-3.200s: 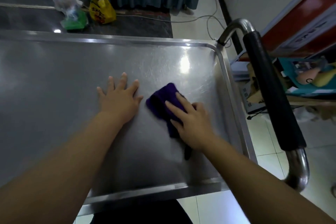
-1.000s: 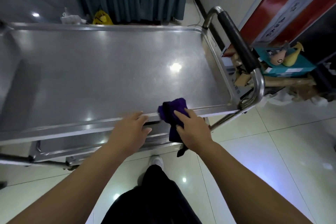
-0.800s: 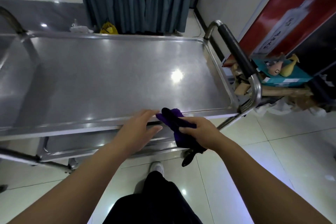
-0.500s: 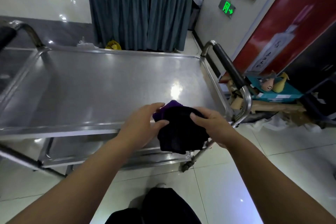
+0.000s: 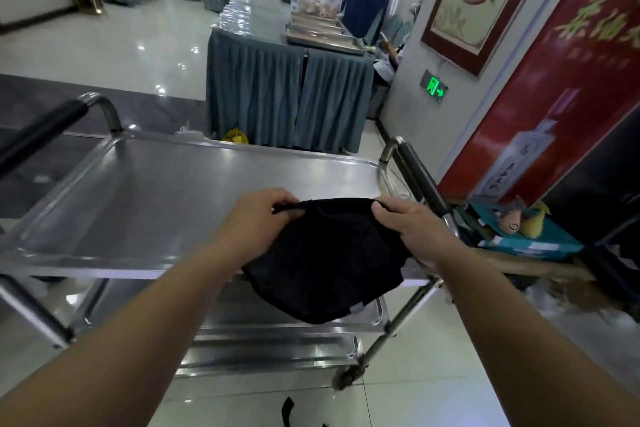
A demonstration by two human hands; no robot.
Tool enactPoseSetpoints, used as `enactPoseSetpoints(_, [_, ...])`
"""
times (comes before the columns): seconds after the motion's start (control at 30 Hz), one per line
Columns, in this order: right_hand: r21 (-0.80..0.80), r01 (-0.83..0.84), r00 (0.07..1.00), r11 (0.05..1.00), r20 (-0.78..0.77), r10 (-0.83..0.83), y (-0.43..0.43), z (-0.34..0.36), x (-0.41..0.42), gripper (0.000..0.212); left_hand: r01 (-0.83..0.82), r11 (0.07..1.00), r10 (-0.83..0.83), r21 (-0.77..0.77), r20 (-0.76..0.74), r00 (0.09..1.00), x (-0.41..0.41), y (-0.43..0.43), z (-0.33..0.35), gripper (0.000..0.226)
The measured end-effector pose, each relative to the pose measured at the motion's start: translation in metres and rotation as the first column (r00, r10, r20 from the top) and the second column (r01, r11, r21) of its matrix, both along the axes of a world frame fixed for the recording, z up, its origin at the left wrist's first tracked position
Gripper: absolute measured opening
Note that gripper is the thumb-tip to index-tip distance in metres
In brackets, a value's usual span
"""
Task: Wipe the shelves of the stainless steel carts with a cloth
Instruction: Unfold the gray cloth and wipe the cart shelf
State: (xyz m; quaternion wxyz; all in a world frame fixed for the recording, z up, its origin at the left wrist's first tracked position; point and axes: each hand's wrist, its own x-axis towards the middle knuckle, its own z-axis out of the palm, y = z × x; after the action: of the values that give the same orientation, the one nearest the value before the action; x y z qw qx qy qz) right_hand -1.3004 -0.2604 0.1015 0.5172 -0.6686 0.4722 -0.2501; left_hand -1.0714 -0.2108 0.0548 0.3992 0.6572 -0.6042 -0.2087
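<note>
Lifted off the top shelf (image 5: 166, 191), the cloth (image 5: 325, 263) now hangs spread over its near rim, left hand (image 5: 259, 222) and right hand (image 5: 412, 229) each with grip pinching its upper edge; best fold a clean face outward.

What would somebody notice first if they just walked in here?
Probably the dark cloth, held spread out in the middle, with the left hand and right hand each pinching a top corner. Behind it lies the shiny top shelf of the cart, and a big red poster fills the wall on the right.
</note>
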Motion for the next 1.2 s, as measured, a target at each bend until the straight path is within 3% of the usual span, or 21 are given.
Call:
enactPoseSetpoints(0.13, [0.010,-0.039,0.998,0.999,-0.047,0.039,-0.002,0.013,-0.028,0.024,0.022,1.000,-0.022,0.015,0.030,0.999,-0.012,0.003,0.023,0.018])
enactPoseSetpoints(0.27, [-0.018,-0.047,0.999,0.999,0.009,0.047,-0.004,0.026,-0.057,0.027,0.011,1.000,-0.012,0.008,0.079,0.997,-0.032,0.006,0.040,0.018])
enactPoseSetpoints(0.33, [-0.111,-0.051,0.999,0.992,-0.020,0.049,-0.003,0.030,-0.066,0.025,0.013,1.000,-0.016,0.022,0.127,0.992,-0.042,0.010,0.044,0.021])
enactPoseSetpoints(0.47, [-0.347,-0.083,0.974,0.934,-0.229,0.002,-0.002,0.037,-0.081,0.024,0.052,0.988,-0.079,0.148,0.179,0.981,-0.064,0.021,0.048,0.040])
enactPoseSetpoints(0.57, [-0.368,-0.011,0.988,0.930,-0.146,-0.047,-0.002,0.038,-0.087,0.022,0.140,0.970,-0.138,0.198,-0.025,0.990,-0.081,0.030,0.060,0.040])
enactPoseSetpoints(0.63, [-0.247,0.110,0.994,0.963,0.030,-0.106,-0.002,0.040,-0.092,0.019,0.207,0.966,-0.164,0.158,-0.247,0.955,-0.094,0.035,0.068,0.033])
enactPoseSetpoints(0.7, [-0.084,0.138,0.982,0.987,0.140,-0.126,-0.003,0.040,-0.102,0.024,0.242,0.966,-0.195,0.086,-0.371,0.908,-0.106,0.037,0.073,0.036])
enactPoseSetpoints(0.83, [0.015,0.128,0.983,0.992,0.129,-0.129,-0.001,0.020,-0.125,0.044,0.291,0.957,-0.252,0.009,-0.480,0.841,-0.130,0.038,0.076,0.026])
enactPoseSetpoints(0.93, [0.083,0.117,0.977,0.990,0.167,-0.129,0.006,-0.004,-0.134,0.070,0.222,0.975,-0.174,0.023,-0.541,0.823,-0.146,0.034,0.077,0.028])
enactPoseSetpoints(1.03, [0.170,0.014,0.977,0.985,0.209,-0.050,0.015,-0.031,-0.143,0.083,0.186,0.982,-0.151,-0.020,-0.673,0.725,-0.158,0.032,0.083,0.025])
enactPoseSetpoints(1.1, [0.209,-0.072,0.977,0.975,0.209,0.027,0.024,-0.048,-0.150,0.077,0.173,0.982,-0.174,-0.076,-0.719,0.673,-0.162,0.033,0.088,0.027])
enactPoseSetpoints(1.2, [0.192,-0.208,0.967,0.959,0.189,0.172,0.039,-0.067,-0.149,0.040,0.113,0.987,-0.158,-0.112,-0.766,0.623,-0.161,0.036,0.095,0.027])
